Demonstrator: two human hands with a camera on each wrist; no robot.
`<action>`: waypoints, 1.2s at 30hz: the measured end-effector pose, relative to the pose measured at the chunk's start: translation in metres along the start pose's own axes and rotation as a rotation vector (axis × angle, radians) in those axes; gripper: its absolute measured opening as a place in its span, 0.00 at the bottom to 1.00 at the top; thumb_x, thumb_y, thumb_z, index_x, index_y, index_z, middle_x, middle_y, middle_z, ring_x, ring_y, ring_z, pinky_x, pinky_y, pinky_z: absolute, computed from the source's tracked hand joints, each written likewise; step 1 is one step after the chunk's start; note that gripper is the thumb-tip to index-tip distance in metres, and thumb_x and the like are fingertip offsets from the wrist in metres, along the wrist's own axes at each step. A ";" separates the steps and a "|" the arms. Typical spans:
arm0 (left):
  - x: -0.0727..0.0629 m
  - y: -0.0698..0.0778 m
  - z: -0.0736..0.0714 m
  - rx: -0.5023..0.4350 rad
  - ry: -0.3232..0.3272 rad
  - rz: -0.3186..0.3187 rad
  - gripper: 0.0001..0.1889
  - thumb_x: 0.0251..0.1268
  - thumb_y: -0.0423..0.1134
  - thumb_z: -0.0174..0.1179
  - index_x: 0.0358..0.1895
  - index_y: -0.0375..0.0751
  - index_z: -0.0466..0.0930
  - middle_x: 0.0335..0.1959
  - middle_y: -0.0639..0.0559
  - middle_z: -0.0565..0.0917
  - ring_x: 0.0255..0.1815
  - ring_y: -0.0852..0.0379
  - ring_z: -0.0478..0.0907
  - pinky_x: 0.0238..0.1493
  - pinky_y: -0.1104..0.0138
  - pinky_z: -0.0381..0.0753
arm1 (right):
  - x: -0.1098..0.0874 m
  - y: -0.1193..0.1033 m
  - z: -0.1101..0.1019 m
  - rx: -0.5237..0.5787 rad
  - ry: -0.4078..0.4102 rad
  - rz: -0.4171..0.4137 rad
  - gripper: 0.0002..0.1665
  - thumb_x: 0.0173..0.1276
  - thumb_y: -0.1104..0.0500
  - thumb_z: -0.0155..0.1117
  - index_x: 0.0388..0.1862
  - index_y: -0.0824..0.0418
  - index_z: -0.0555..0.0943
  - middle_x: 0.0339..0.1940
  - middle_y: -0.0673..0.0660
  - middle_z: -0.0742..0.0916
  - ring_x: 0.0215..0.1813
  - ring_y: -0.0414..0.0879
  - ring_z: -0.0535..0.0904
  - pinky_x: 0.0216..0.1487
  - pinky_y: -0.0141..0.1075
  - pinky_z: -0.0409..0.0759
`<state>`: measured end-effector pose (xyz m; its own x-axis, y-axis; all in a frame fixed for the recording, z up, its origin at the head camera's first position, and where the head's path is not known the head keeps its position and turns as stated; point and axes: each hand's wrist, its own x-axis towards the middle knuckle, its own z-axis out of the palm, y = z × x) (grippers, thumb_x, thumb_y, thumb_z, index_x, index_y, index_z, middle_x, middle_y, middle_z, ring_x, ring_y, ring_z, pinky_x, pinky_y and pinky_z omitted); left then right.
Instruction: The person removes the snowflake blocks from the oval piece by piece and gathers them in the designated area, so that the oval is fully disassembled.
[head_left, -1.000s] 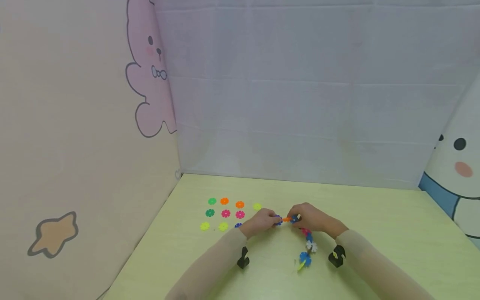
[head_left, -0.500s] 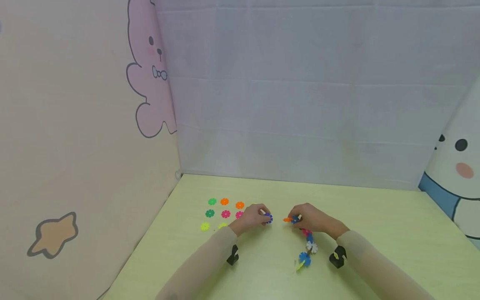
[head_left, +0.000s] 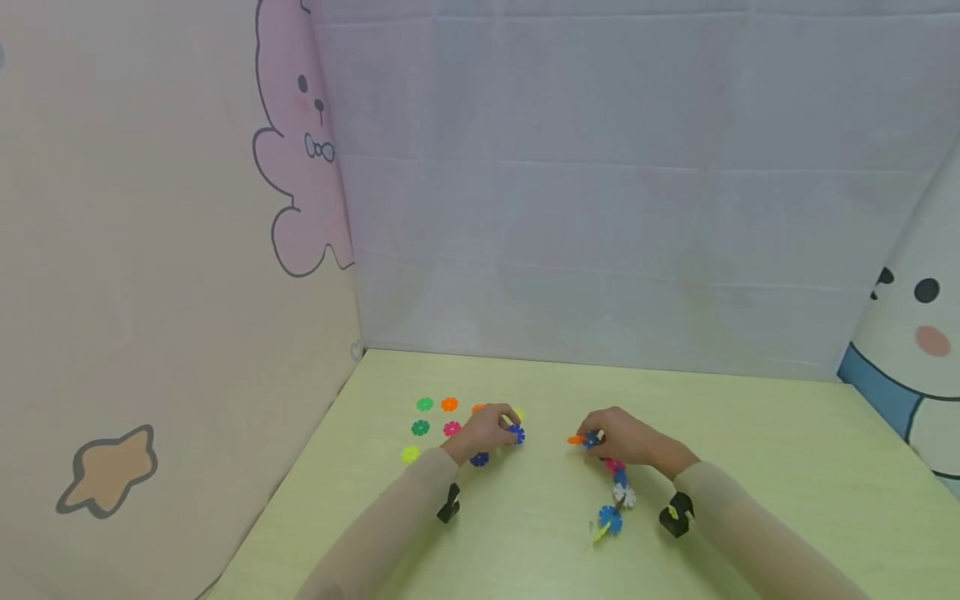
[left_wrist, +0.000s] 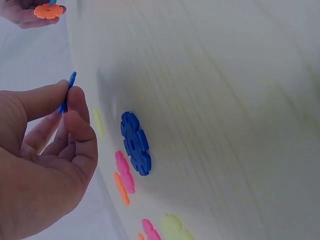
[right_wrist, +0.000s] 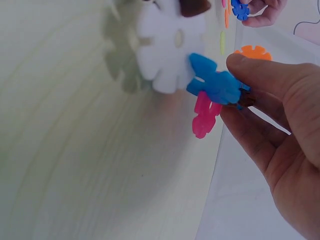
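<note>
In the head view my left hand is over the right side of the loose discs, pinching a dark blue notched snowflake disc between thumb and fingers. The left wrist view shows this blue disc edge-on, off the table. My right hand grips a chain of interlocked snowflake discs near its far end. An orange disc sticks out left of the fingers. Toward me the chain runs through a pink disc, a white disc, a blue disc and a yellow disc. The fingers partly hide the gripped part.
Loose discs lie flat in rows on the pale table, among them green, orange, yellow and dark blue discs. My left arm covers some. A white cloth wall stands behind; a printed wall borders the left.
My left hand has moved left with the blue disc, away from the orange end of the chain, opening a gap. The right hand and chain have stayed nearly still.
</note>
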<state>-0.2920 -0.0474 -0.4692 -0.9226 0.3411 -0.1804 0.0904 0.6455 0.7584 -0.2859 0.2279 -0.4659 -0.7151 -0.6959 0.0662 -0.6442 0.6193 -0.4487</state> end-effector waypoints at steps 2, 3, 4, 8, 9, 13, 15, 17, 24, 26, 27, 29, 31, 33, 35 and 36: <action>0.000 0.001 -0.001 0.023 0.003 -0.008 0.11 0.57 0.31 0.65 0.44 0.41 0.79 0.33 0.49 0.78 0.32 0.53 0.76 0.32 0.64 0.78 | 0.000 -0.001 -0.001 0.005 -0.001 0.005 0.12 0.58 0.62 0.70 0.42 0.58 0.84 0.41 0.49 0.84 0.40 0.42 0.79 0.41 0.40 0.79; 0.000 0.001 -0.001 0.040 0.006 -0.012 0.12 0.56 0.31 0.66 0.44 0.41 0.80 0.34 0.49 0.79 0.32 0.53 0.76 0.33 0.64 0.78 | -0.001 -0.002 -0.001 0.006 -0.001 0.008 0.12 0.58 0.62 0.70 0.43 0.58 0.84 0.41 0.49 0.84 0.40 0.43 0.79 0.41 0.40 0.79; 0.000 0.002 -0.001 0.055 0.007 -0.016 0.12 0.56 0.30 0.66 0.44 0.41 0.80 0.35 0.49 0.79 0.33 0.53 0.76 0.34 0.63 0.79 | -0.001 -0.003 -0.001 0.006 0.000 0.010 0.12 0.58 0.62 0.70 0.43 0.58 0.84 0.41 0.49 0.84 0.40 0.43 0.79 0.41 0.40 0.79; 0.000 0.002 -0.001 0.118 0.006 -0.018 0.14 0.55 0.29 0.66 0.46 0.39 0.81 0.37 0.47 0.80 0.36 0.52 0.77 0.38 0.61 0.80 | -0.001 -0.004 -0.002 0.002 0.004 0.009 0.12 0.58 0.62 0.70 0.43 0.58 0.84 0.41 0.49 0.84 0.40 0.43 0.79 0.41 0.40 0.79; 0.000 0.001 0.000 0.137 0.006 -0.018 0.14 0.55 0.28 0.66 0.46 0.38 0.81 0.37 0.47 0.80 0.36 0.52 0.77 0.39 0.61 0.80 | -0.002 -0.004 -0.001 0.000 0.005 0.012 0.13 0.58 0.62 0.70 0.43 0.58 0.84 0.41 0.49 0.84 0.41 0.42 0.79 0.41 0.40 0.79; -0.001 0.002 0.002 0.205 0.003 -0.008 0.15 0.55 0.28 0.66 0.47 0.37 0.81 0.37 0.47 0.81 0.36 0.52 0.77 0.40 0.61 0.80 | -0.002 -0.003 -0.001 -0.007 0.006 0.016 0.13 0.58 0.61 0.70 0.43 0.57 0.84 0.41 0.49 0.84 0.41 0.41 0.79 0.41 0.39 0.79; -0.001 0.003 0.002 0.227 0.005 -0.006 0.15 0.55 0.28 0.66 0.47 0.37 0.81 0.37 0.47 0.81 0.37 0.53 0.76 0.40 0.61 0.79 | -0.001 -0.003 -0.001 -0.006 0.004 0.023 0.13 0.58 0.61 0.70 0.43 0.57 0.84 0.41 0.48 0.84 0.41 0.41 0.79 0.42 0.38 0.79; -0.001 0.003 0.002 0.237 0.006 -0.006 0.15 0.55 0.29 0.66 0.47 0.36 0.81 0.37 0.46 0.81 0.37 0.52 0.76 0.42 0.60 0.79 | -0.001 -0.003 -0.001 -0.008 0.003 0.025 0.13 0.58 0.61 0.70 0.44 0.57 0.84 0.41 0.48 0.84 0.40 0.41 0.79 0.41 0.38 0.79; 0.001 0.002 0.002 0.282 0.013 -0.002 0.15 0.56 0.31 0.65 0.49 0.35 0.81 0.39 0.46 0.82 0.39 0.52 0.77 0.44 0.61 0.79 | 0.000 -0.004 -0.002 -0.008 0.003 0.017 0.13 0.58 0.61 0.70 0.44 0.58 0.84 0.42 0.49 0.84 0.41 0.41 0.79 0.42 0.38 0.79; 0.001 0.002 0.002 0.290 0.018 0.002 0.16 0.57 0.31 0.65 0.49 0.35 0.80 0.40 0.45 0.82 0.40 0.52 0.77 0.44 0.60 0.79 | 0.000 -0.004 -0.002 -0.008 0.004 0.018 0.13 0.59 0.61 0.70 0.44 0.58 0.84 0.42 0.49 0.84 0.41 0.41 0.79 0.43 0.38 0.79; 0.002 0.002 0.002 0.293 0.020 0.002 0.15 0.57 0.31 0.65 0.49 0.35 0.80 0.41 0.45 0.82 0.40 0.52 0.77 0.44 0.60 0.79 | -0.001 -0.005 -0.002 -0.007 0.005 0.018 0.13 0.59 0.60 0.70 0.44 0.57 0.84 0.42 0.49 0.84 0.41 0.41 0.79 0.43 0.38 0.79; 0.002 0.001 0.002 0.295 0.023 0.004 0.15 0.57 0.31 0.65 0.49 0.34 0.80 0.41 0.45 0.82 0.41 0.51 0.77 0.45 0.60 0.78 | -0.001 -0.005 -0.002 -0.008 0.007 0.009 0.13 0.59 0.61 0.70 0.44 0.58 0.84 0.42 0.49 0.84 0.41 0.41 0.79 0.42 0.38 0.79; 0.003 0.000 0.002 0.298 0.027 0.009 0.16 0.57 0.32 0.65 0.49 0.34 0.80 0.42 0.45 0.82 0.41 0.51 0.78 0.45 0.60 0.78 | -0.001 -0.004 -0.002 -0.008 0.007 0.007 0.13 0.59 0.60 0.70 0.44 0.58 0.84 0.42 0.49 0.84 0.41 0.41 0.79 0.42 0.38 0.79; 0.003 -0.001 0.002 0.299 0.030 0.016 0.16 0.56 0.32 0.65 0.49 0.34 0.80 0.42 0.45 0.82 0.41 0.51 0.78 0.46 0.60 0.78 | -0.001 -0.005 -0.002 -0.009 0.008 0.006 0.13 0.59 0.61 0.70 0.44 0.58 0.84 0.42 0.49 0.84 0.41 0.41 0.79 0.42 0.38 0.79; 0.004 -0.002 0.002 0.296 0.033 0.022 0.16 0.56 0.32 0.66 0.49 0.33 0.79 0.41 0.45 0.82 0.41 0.51 0.78 0.46 0.60 0.78 | -0.001 -0.005 -0.002 -0.009 0.007 0.014 0.13 0.59 0.61 0.70 0.44 0.58 0.84 0.42 0.49 0.84 0.41 0.41 0.79 0.42 0.38 0.79; 0.004 -0.002 0.002 0.292 0.035 0.022 0.16 0.56 0.32 0.66 0.49 0.33 0.79 0.41 0.44 0.82 0.41 0.51 0.78 0.46 0.60 0.78 | -0.001 -0.005 -0.002 -0.011 0.007 0.015 0.13 0.59 0.61 0.70 0.44 0.58 0.84 0.42 0.49 0.84 0.41 0.41 0.79 0.42 0.38 0.79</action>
<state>-0.2953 -0.0457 -0.4730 -0.9312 0.3366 -0.1403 0.2098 0.8091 0.5489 -0.2824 0.2262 -0.4614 -0.7266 -0.6840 0.0654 -0.6361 0.6337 -0.4402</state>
